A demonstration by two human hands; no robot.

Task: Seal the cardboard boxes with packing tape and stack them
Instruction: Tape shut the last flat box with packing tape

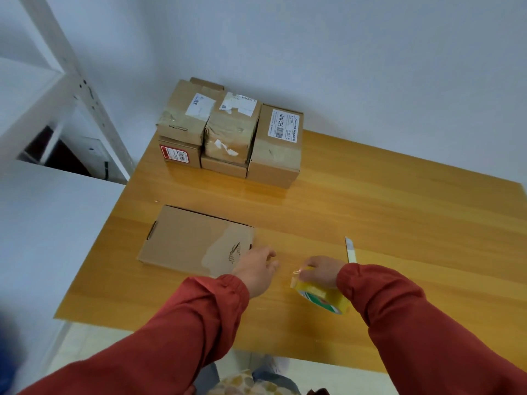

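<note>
A flat cardboard box (188, 238) lies on the wooden table (370, 218) at the near left, with a patch of clear tape on its right end. My left hand (258, 266) hovers at the box's right edge, fingers loosely curled, holding nothing that I can see. My right hand (320, 270) grips a roll of yellowish packing tape (325, 297), with a short tape end lifted at the roll's left. A stack of several taped cardboard boxes (231, 129) stands at the table's far left corner.
A small utility knife (350, 249) lies on the table just right of my right hand. White metal shelving (71, 89) rises at the left, beside the table. A white wall runs behind the table.
</note>
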